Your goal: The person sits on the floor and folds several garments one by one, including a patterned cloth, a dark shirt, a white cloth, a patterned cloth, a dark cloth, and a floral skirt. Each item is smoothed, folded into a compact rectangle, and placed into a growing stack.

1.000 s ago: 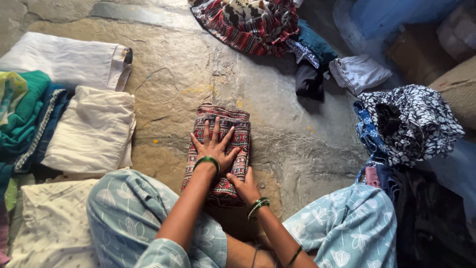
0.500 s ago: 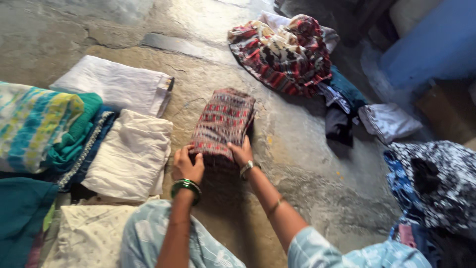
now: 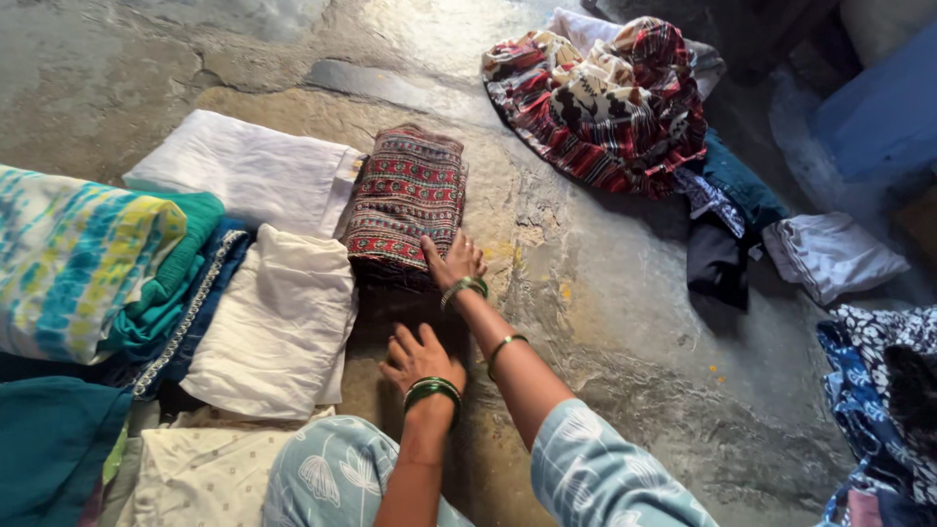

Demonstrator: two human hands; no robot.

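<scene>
A folded red patterned cloth point(image 3: 405, 195) lies on the stone floor point(image 3: 595, 322), next to a folded white cloth point(image 3: 244, 171). My right hand point(image 3: 451, 260) rests at the patterned cloth's near edge, fingers spread and touching the fabric. My left hand point(image 3: 418, 357) lies flat on the floor just behind it, fingers apart and holding nothing. Both wrists wear green bangles. My knees in light blue floral fabric point(image 3: 337, 478) fill the bottom of the view.
On the left are a second folded white cloth point(image 3: 278, 327), a teal and blue pile point(image 3: 161, 293) and a yellow-blue tie-dye cloth point(image 3: 68, 259). A red plaid heap point(image 3: 605, 98), dark garments point(image 3: 717, 249), a white cloth point(image 3: 830, 254) and a black-and-white floral cloth point(image 3: 883, 381) lie on the right.
The red patterned cloth has moved away from me and to the left, ending beside the white cloth. My left hand let go and dropped to the floor; my right hand stays at its edge.
</scene>
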